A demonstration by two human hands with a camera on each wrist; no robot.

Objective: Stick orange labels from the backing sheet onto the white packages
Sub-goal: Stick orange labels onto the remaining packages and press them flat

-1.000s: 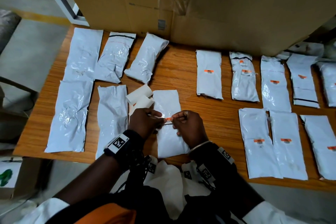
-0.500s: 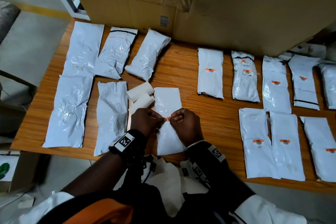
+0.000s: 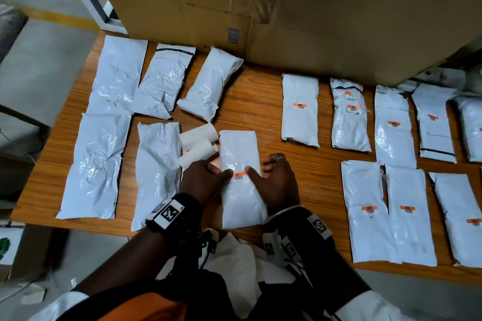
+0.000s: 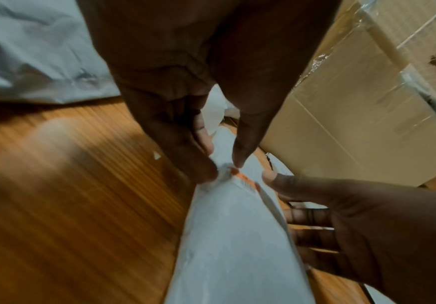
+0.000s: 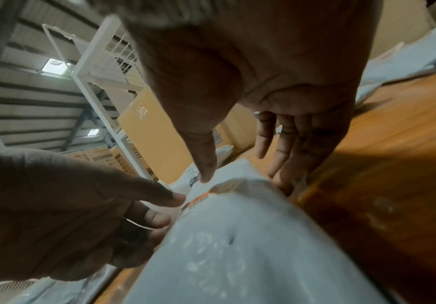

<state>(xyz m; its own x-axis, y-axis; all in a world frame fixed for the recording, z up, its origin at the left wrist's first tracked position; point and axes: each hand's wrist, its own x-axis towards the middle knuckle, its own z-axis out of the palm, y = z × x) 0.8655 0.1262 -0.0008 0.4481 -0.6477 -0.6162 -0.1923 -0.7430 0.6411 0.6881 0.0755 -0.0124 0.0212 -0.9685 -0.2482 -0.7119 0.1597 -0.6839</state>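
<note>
A wooden table (image 3: 260,101) with a streaked orange-brown grain stands on a pale grey concrete floor (image 3: 39,81) crossed by a yellow painted line (image 3: 60,18). Large taped cardboard boxes (image 3: 287,8) rise against the table's far edge. The right wrist view shows a corrugated metal roof (image 5: 24,98) with small bright skylights (image 5: 56,65), and a white metal rack (image 5: 100,67) with wire mesh panels
</note>
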